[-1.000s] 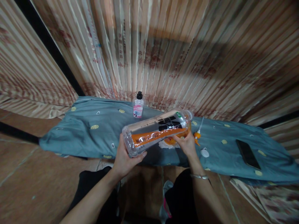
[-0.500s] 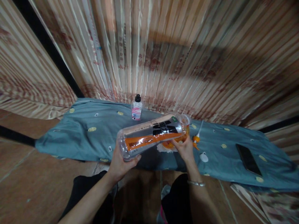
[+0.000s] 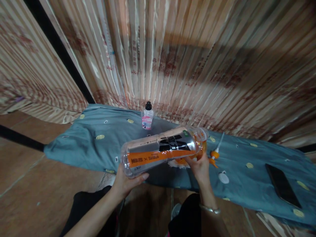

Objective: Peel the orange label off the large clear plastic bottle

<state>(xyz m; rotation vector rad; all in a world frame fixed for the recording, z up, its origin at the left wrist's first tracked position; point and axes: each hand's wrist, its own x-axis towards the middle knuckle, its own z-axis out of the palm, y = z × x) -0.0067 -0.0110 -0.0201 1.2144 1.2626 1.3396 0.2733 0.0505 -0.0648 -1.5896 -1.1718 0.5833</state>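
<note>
A large clear plastic bottle (image 3: 160, 151) with an orange and black label is held tilted above the cloth, its base to the left and its neck to the right. My left hand (image 3: 127, 181) grips the base from below, the thumb along the near side. My right hand (image 3: 198, 168) is closed under the neck end, its far fingers hidden. Orange material (image 3: 202, 146) shows just behind the neck and right hand; its shape is partly covered. Right of that hand lie an orange pump top (image 3: 214, 154) with a pale tube and a white cap (image 3: 223, 177).
A small clear bottle (image 3: 147, 117) with a black top and pink label stands at the back. A dark phone (image 3: 282, 185) lies at the right on the blue-green cloth surface (image 3: 81, 144). Striped curtain (image 3: 172, 49) hangs behind, and black poles (image 3: 61, 56) slant at the sides.
The view has shifted slightly, so things sit a little lower, those on the right further right. The large bottle has rolled a little, showing a different part of its label; both hands keep hold.
</note>
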